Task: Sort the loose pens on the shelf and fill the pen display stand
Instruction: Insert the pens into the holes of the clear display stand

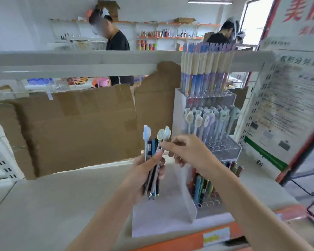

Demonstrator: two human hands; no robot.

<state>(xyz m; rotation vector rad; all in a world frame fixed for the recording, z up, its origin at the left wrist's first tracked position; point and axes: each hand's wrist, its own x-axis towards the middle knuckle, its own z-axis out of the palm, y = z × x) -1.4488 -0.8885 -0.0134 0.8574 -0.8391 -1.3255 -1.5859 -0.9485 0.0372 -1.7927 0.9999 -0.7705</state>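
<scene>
Your left hand [149, 171] grips the pen bundle [153, 160] upright; your right hand [187, 151], just beside it, pinches one charm-topped pen [166, 134], and the display stand [207, 124] lies further right, nearer that hand

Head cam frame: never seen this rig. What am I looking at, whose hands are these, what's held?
There is no robot here. A person wears one wide-angle camera on the head, so you see their own two bare arms reaching forward over a pale shop shelf.

The left hand grips a bundle of pens, some dark-barrelled, some thin with flat cartoon toppers. The right hand pinches one of the topper pens near its top, apparently picking it out of the bundle.

To the right stands a tiered pen display stand: tall pens on the top tier, topper pens on the middle, colourful pens at the bottom, with some holes empty. Brown cardboard leans behind the shelf. Other people stand in the background.
</scene>
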